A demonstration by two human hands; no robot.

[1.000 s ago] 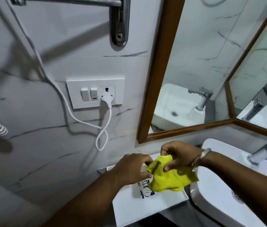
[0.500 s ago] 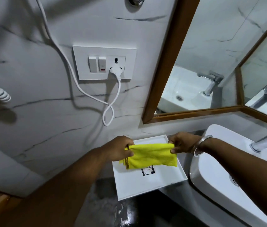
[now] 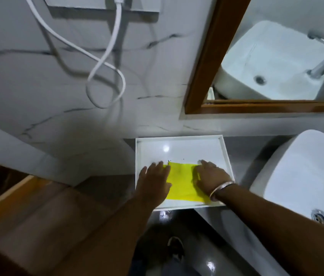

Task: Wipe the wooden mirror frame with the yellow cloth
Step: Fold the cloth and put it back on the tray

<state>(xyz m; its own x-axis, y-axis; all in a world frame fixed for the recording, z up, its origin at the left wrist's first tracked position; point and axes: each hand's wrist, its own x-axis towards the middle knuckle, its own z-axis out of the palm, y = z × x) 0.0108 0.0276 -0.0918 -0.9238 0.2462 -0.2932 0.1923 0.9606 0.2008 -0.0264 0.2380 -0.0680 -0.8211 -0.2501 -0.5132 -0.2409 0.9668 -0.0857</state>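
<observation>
Both palms flat, fingers spread: left hand (image 3: 154,181) and right hand (image 3: 209,177) pressing the folded yellow cloth (image 3: 182,183) into the white tray (image 3: 181,139), lower centre. Better to pinch one folded edge, then lift toward the wooden mirror frame (image 3: 206,62), upper right

White tray (image 3: 181,139) beside white basin (image 3: 304,176), looped cable (image 3: 105,62) above.

Matt yellow cloth (image 3: 181,184), glossy white tray (image 3: 179,149) with glare spot, smooth varnished wooden mirror frame (image 3: 206,56), veined polished marble wall (image 3: 37,76), shiny metal bangle (image 3: 219,188), glossy white ceramic basin (image 3: 304,176), smooth white plastic cable (image 3: 105,62)
</observation>
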